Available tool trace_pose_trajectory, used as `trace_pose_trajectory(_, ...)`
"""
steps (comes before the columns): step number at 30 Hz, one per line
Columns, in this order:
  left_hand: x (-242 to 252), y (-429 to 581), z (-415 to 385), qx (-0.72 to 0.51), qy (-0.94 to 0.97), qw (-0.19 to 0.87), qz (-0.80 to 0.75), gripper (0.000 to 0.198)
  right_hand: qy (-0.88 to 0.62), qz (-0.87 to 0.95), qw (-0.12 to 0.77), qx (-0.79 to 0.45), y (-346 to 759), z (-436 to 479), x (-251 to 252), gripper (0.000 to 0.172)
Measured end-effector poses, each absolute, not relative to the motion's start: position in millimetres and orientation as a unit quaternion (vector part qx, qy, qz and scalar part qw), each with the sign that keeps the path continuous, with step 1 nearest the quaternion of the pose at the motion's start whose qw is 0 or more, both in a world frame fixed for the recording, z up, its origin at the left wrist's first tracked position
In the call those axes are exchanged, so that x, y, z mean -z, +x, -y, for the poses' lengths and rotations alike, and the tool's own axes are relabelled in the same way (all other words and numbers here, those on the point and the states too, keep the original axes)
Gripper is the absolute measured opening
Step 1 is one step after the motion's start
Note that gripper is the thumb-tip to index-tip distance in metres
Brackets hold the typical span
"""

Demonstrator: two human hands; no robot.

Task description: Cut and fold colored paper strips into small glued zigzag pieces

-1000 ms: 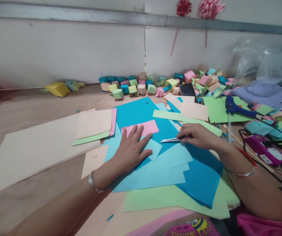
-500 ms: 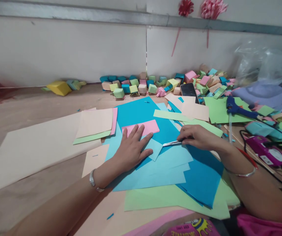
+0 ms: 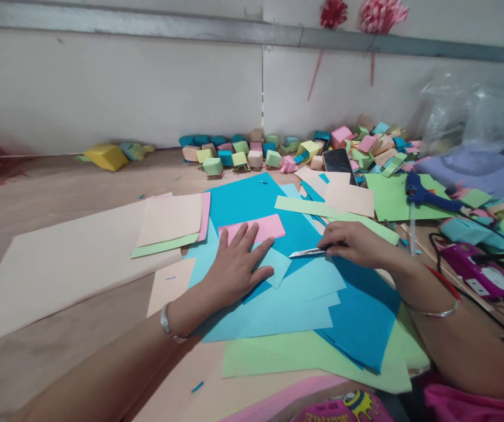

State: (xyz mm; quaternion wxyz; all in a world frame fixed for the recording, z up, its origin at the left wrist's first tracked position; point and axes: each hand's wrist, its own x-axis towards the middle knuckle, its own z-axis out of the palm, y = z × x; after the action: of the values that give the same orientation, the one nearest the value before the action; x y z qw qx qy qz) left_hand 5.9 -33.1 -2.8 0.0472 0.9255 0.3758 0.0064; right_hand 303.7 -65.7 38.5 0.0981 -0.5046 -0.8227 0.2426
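Observation:
My left hand (image 3: 243, 264) lies flat with its fingers spread, the fingertips on a pink paper strip (image 3: 265, 227). Beneath the palm and thumb is a small light-blue paper piece (image 3: 279, 266). My right hand (image 3: 352, 241) is closed on a craft knife (image 3: 307, 253), its thin metal blade pointing left near that piece's right corner. The knife's handle is mostly hidden in the fingers. Under both hands spread dark blue sheets (image 3: 243, 199) and light-blue sheets (image 3: 269, 319), overlapping one another.
Cream, green and pink sheets (image 3: 170, 223) lie at left on a long white sheet (image 3: 67, 264). Folded paper boxes (image 3: 230, 158) line the wall. A phone (image 3: 339, 163), a blue glue gun (image 3: 428, 193) and a purple power strip (image 3: 476, 269) with cables are at right.
The craft knife's blade has turned slightly and its tip has shifted a little left. My left hand stays in place on the paper.

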Motion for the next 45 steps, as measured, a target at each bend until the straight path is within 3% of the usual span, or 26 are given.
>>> trace_pose_trajectory(34, -1, 13, 42, -0.031, 0.925, 0.073, -0.372, 0.049, -0.443, 0.867, 0.125, -0.191, 288, 65, -17, 0.024)
trace_pose_trajectory(45, 0, 13, 41, -0.02, 0.928, 0.066, -0.366, 0.056, -0.421, 0.878, 0.113, -0.196, 296, 63, -16, 0.026)
